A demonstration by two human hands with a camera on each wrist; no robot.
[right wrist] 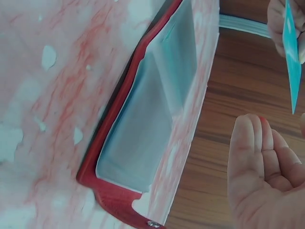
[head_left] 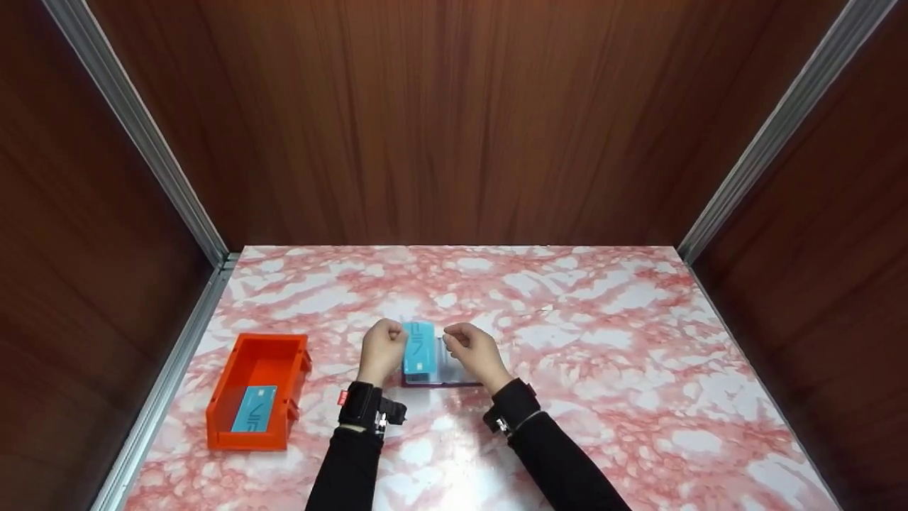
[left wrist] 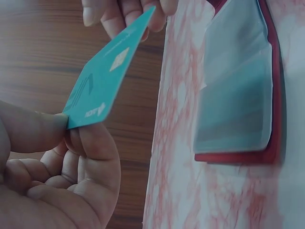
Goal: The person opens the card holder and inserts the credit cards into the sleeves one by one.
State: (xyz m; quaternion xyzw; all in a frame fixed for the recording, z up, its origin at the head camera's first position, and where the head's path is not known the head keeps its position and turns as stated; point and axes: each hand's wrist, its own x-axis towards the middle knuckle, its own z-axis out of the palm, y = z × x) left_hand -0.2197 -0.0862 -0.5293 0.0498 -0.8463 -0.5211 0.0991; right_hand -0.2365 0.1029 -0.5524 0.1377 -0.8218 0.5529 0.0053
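My left hand (head_left: 384, 349) pinches a blue-green card (head_left: 420, 348) by one end between thumb and curled index finger. The card, marked VIP with a gold chip, is held up over a card holder (head_left: 454, 385). Clear plastic sleeves (left wrist: 233, 109) fill the holder, which lies spread on the table inside a red cover (right wrist: 125, 95). To the card's right, my right hand (head_left: 477, 351) has its fingers loosely bent and nothing in them. In the right wrist view, a gap shows between its fingertips (right wrist: 245, 121) and the card.
An orange bin (head_left: 296, 383) stands at the left of the table, with another blue VIP card (head_left: 254, 409) inside. The red-and-white marbled tabletop (head_left: 603, 369) is bounded by wood-grain panels (head_left: 454, 121) at the back and sides. A strap with a metal snap (right wrist: 153, 223) extends from the holder.
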